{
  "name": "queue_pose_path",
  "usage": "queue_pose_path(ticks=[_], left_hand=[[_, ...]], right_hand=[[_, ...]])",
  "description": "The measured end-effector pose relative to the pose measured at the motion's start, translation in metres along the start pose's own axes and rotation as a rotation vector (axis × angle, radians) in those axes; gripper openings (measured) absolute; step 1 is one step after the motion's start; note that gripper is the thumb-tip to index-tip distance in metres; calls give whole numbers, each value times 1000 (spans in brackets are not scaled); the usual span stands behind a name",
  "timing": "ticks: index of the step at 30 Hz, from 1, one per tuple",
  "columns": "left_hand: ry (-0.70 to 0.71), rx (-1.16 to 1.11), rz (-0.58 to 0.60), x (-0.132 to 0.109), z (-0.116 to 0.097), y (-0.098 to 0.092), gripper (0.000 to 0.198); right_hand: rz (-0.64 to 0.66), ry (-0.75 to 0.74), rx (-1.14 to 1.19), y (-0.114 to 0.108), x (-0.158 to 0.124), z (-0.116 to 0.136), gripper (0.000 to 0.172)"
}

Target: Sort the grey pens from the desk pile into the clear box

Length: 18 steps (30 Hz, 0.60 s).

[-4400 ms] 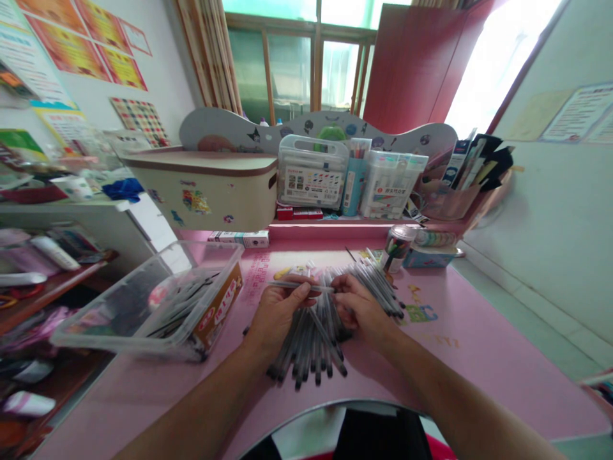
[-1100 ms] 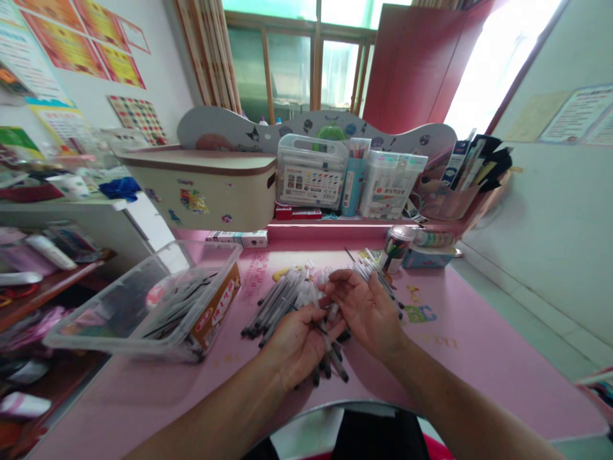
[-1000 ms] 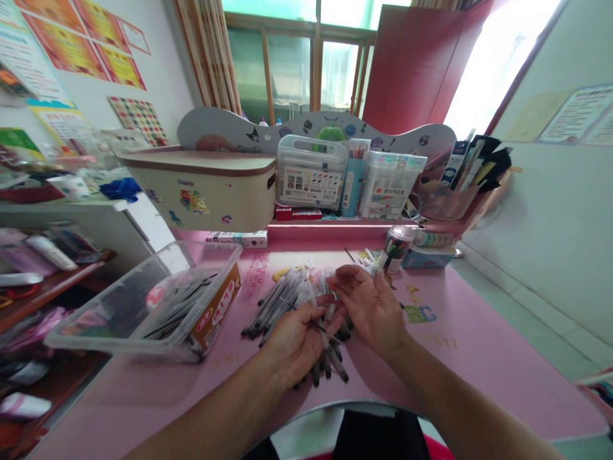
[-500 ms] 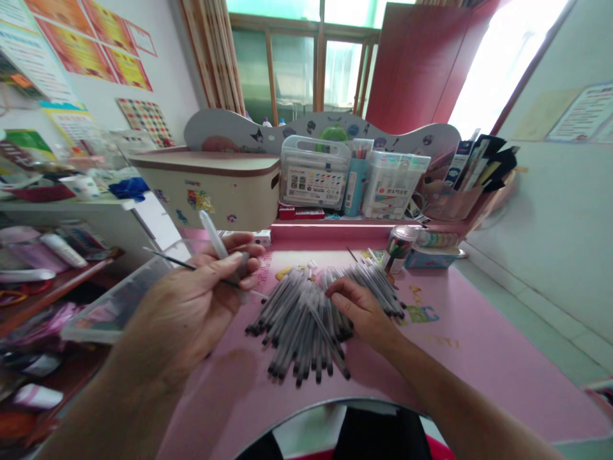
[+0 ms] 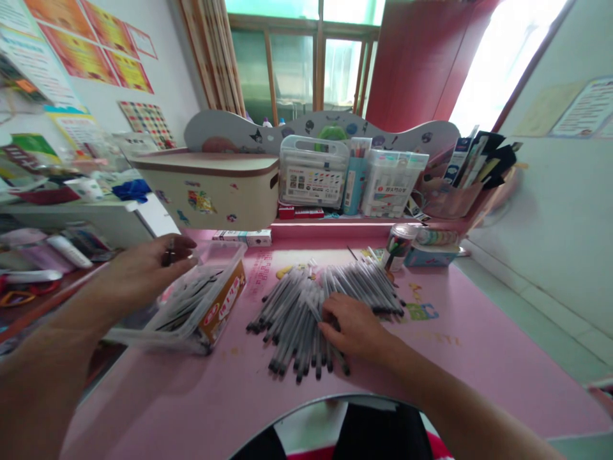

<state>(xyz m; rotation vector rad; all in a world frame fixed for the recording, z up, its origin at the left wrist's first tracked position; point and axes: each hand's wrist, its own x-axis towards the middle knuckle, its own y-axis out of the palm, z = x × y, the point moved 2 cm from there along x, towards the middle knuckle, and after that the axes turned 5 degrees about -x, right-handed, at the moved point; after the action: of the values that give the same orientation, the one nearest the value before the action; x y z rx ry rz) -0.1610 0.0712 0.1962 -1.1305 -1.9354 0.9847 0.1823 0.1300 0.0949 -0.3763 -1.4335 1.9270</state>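
Observation:
On the pink desk (image 5: 431, 383) lies a fanned pile of translucent pens (image 5: 292, 332) with black ends. A second bunch of pens (image 5: 368, 284) lies behind, to its right. My right hand (image 5: 357, 326) rests at the pile's right side, with curled thumb and fingers closed on a pen (image 5: 315, 311). Over a clear plastic box (image 5: 237, 255) at the left is my left hand (image 5: 156, 265). Its fingers are bent toward the thumb around a small dark thing that I cannot make out. Thin dark and pale sticks (image 5: 191, 300) lie in the box.
Behind the pens stand a jar of pens (image 5: 400, 246) and a blue box (image 5: 433, 255). A lidded cream bin (image 5: 215, 191), marker cases (image 5: 313, 176) and a pen holder (image 5: 453, 195) line the raised shelf. A cluttered side shelf (image 5: 52, 287) is at the left.
My left hand has moved left and back, over the clear box; the pale pen barrel and thin dark stick no longer show in it. My right hand has shifted slightly toward me.

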Motion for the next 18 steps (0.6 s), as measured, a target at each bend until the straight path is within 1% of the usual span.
queue_pose_path(ticks=[2,3,5,7,9,11,12,14,16,18], left_hand=[[79,16,59,1,7,7,50],[113,13,73,-1,8,10,51],[157,26,41,-5,1,11,51],[149,47,-37,-12,-12,8,46],[161,46,-177,-22,-31,4,39],[247,-21,-302,-33,-52,6,31],[324,-88,-320,-40,-63,10,27],[498,-257,-286,-53,-83,23,21],[581,-379,-197,-64,-100,43,16],[625,-397,-66,-74,-115,67,19]], right_hand=[[13,0,-51,1,-1,2,9],[17,-1,-71,1,-1,3,10],[23,4,-104,2,-2,5,13],[35,16,-126,4,-2,6,14],[39,30,-124,7,-2,6,13],[14,46,-85,8,-2,5,10],[-9,59,-49,8,-1,4,8],[-69,92,58,6,1,1,7],[-125,113,233,3,3,-2,11],[-142,137,493,1,5,-6,15]])
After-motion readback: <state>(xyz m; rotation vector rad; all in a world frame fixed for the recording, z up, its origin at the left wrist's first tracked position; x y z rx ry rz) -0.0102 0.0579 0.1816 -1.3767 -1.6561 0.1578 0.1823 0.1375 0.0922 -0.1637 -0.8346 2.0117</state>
